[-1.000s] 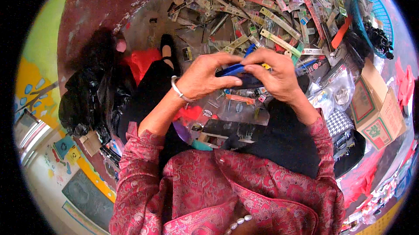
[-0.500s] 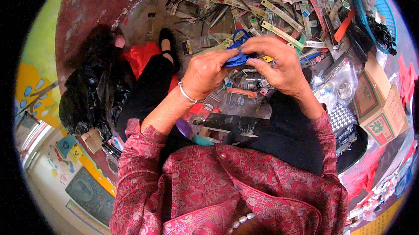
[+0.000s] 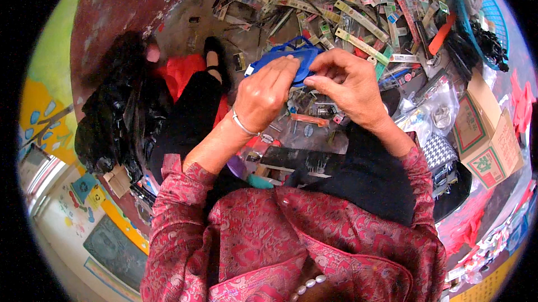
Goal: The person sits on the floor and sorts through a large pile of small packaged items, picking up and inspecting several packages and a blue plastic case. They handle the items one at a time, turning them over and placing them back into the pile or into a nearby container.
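Note:
Both my hands meet in front of me over my lap. My left hand [image 3: 264,93], with a silver bangle at the wrist, grips the near edge of a flat blue plastic piece [image 3: 300,54]. My right hand [image 3: 346,82] pinches the same blue piece from the right side with thumb and fingertips. The piece is partly hidden behind my fingers, so its full shape is unclear. Under my hands lie several small packaged items on clear plastic [image 3: 314,120].
A large heap of long carded packets [image 3: 358,16] covers the floor ahead. A blue basket [image 3: 488,8] sits far right, cardboard boxes [image 3: 486,134] right, black plastic bags [image 3: 115,117] and a red bag [image 3: 182,72] left. My black-trousered legs stretch forward.
My hands have lifted and moved forward with the blue piece. It now shows more as a broad flat shape held between both hands.

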{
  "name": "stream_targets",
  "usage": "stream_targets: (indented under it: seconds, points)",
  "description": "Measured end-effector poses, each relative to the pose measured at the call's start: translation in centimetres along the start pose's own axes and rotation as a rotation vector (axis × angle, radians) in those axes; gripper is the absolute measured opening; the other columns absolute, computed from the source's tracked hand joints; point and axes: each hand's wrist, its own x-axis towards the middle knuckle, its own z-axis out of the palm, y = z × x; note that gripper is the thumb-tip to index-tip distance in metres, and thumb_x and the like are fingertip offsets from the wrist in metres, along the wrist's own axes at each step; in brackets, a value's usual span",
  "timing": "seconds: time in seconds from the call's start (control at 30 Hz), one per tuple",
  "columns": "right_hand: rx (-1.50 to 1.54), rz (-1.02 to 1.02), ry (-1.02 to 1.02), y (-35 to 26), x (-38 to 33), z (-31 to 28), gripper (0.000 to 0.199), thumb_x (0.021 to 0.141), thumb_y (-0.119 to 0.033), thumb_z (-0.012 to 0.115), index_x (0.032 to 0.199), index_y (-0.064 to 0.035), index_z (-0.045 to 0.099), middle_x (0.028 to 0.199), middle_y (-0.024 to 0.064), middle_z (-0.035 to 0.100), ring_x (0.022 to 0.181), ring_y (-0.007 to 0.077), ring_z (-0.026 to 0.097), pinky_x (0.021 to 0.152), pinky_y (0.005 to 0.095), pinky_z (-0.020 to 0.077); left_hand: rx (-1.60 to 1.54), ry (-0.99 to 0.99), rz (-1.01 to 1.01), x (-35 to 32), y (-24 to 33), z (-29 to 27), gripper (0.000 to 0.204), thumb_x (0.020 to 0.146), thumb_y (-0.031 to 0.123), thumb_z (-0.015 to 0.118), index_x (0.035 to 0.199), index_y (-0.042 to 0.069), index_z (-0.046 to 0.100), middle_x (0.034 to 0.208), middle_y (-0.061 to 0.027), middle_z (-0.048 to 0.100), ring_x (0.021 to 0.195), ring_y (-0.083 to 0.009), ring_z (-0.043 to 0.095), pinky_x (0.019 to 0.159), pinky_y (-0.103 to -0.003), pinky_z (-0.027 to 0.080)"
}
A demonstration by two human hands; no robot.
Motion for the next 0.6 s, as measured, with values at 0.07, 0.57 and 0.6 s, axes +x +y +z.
stream_targets:
  seconds: [0.07,0.57,0.6]
  points:
    - [0.057,-0.001,0.087,0.8,0.3,-0.2,0.026,0.067,-0.011,0.071,0.085,0.0003,0.057,0.070,0.0030,0.057,0.063,0.0058,0.053,0.056,0.0197,0.0437,0.044,0.048,0.057,0.3,-0.1,-0.4,0.028,0.066,0.005,0.054,0.094,-0.001,0.058,0.090,-0.0145,0.061,0.087,-0.0256,0.060,0.072,-0.032,0.049]
    - [0.348,0.198,0.023,-0.6,-0.7,0.3,0.027,0.068,-0.004,0.069,0.089,0.0018,0.054,0.085,0.0082,0.059,0.075,0.0114,0.058,0.066,0.0241,0.0493,0.198,0.168,0.145,1.7,0.3,-2.2,0.027,0.060,0.010,0.056,0.084,0.003,0.063,0.090,-0.0089,0.062,0.073,-0.0198,0.060,0.064,-0.028,0.048]
    - [0.312,0.171,0.014,-0.4,-0.7,0.2,0.027,0.068,-0.004,0.069,0.090,0.0016,0.054,0.086,0.0084,0.058,0.075,0.0116,0.058,0.065,0.0241,0.0492,0.199,0.165,0.145,1.7,0.3,-2.2,0.027,0.059,0.010,0.056,0.084,0.002,0.063,0.089,-0.0086,0.062,0.070,-0.0191,0.058,0.061,-0.028,0.047]
